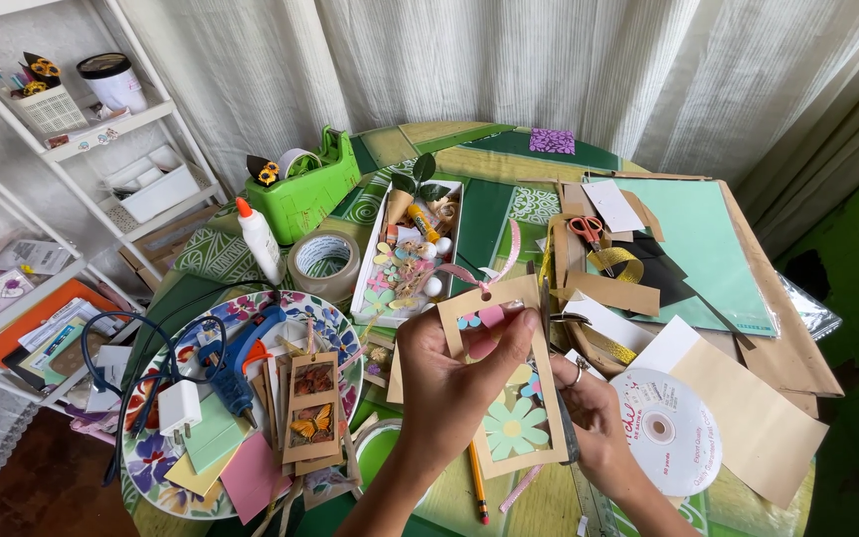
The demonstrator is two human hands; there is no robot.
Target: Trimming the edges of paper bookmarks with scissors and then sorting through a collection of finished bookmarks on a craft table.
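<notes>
The left hand grips a tan paper tag, thumb across its front and fingers behind, holding it upright above the tabletop. The tag has a cut-out window; a pale green paper flower shows in the lower part of it and a pink ribbon loops from the hole at its top. The right hand is closed on the tag's right edge, with a ring on one finger. What else it may be pinching there cannot be told.

Just right of the tag lies a white ribbon spool on brown paper. Below the tag a yellow pencil lies on the tabletop. Left of the tag sits a flowered plate carrying a blue glue gun, a white plug, coloured paper slips and a brown card with butterfly pictures. Beyond the tag stands a long white tray of small paper shapes and beads, with a roll of tape, a white glue bottle and a green tape dispenser to its left. Right of and beyond the tag lie red-handled scissors and a mint green sheet.
</notes>
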